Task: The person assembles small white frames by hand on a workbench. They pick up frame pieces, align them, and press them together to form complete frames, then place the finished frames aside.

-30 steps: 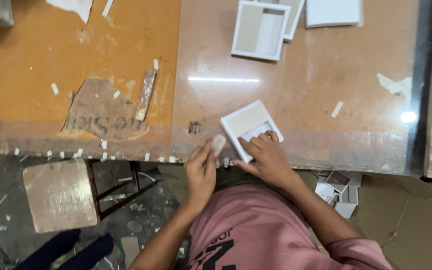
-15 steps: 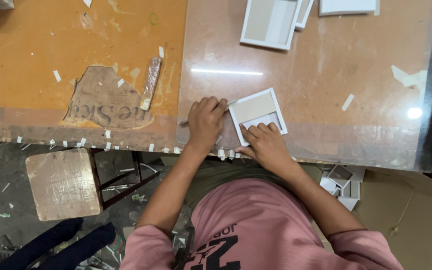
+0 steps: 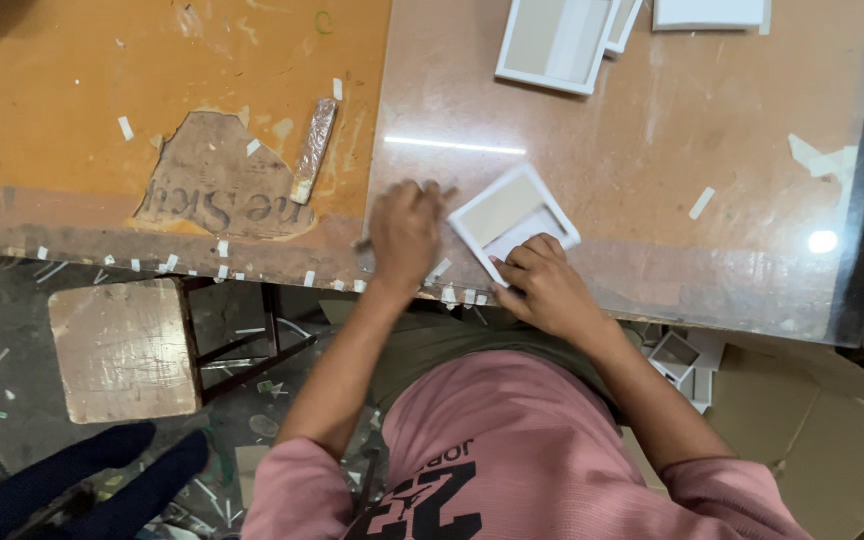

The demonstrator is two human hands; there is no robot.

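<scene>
We log one small white-rimmed tray (image 3: pixel 512 218) at the table's (image 3: pixel 652 150) near edge, pinned by our right hand (image 3: pixel 542 285), fingers pressed together on its corner; left hand (image 3: pixel 404 232) lies curled beside it, grip unclear. Similar trays (image 3: pixel 562 40) wait farther back.

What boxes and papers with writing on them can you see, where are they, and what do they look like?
Small box: table's near edge, under the right hand; square, white rim, tan inside.
Open box: top of table; white, tan inside.
Torn printed paper: stuck on the orange tabletop, left of the left hand; brown, ragged, dark lettering.
Small boxes: below the table edge, right; white.
</scene>
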